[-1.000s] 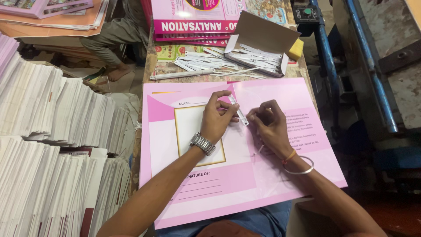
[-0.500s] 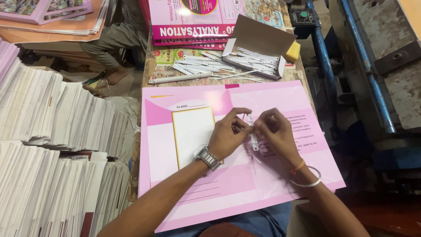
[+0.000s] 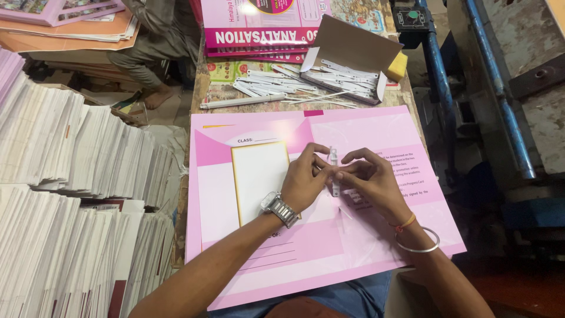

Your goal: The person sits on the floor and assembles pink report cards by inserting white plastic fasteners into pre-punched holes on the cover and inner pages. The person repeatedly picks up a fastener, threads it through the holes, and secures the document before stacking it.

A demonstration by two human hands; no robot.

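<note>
Fingertips of both hands meet over the centre fold of a large pink printed sheet [image 3: 306, 235], pinching a small white plastic strip [image 3: 333, 171]. The strip's long axis runs away from the person, roughly along the fold, with its far end poking out above the fingers and its near end showing just below them. The left hand [image 3: 303, 182], with a metal wristwatch [image 3: 279, 208], comes in from the left, thumb and forefinger pressed together on the strip. The right hand [image 3: 371, 179], with a bangle [image 3: 419, 244] and an orange thread at the wrist, closes on it from the right, fingers curled. Both hands are equally near the strip.

The sheet lies flat on a worn wooden table [image 3: 206, 88]. At the far edge sits an open cardboard box [image 3: 347, 56] of similar white strips, with more scattered beside it. Tall stacks of paper [image 3: 65, 176] fill the left. Blue machinery [image 3: 500, 88] stands to the right.
</note>
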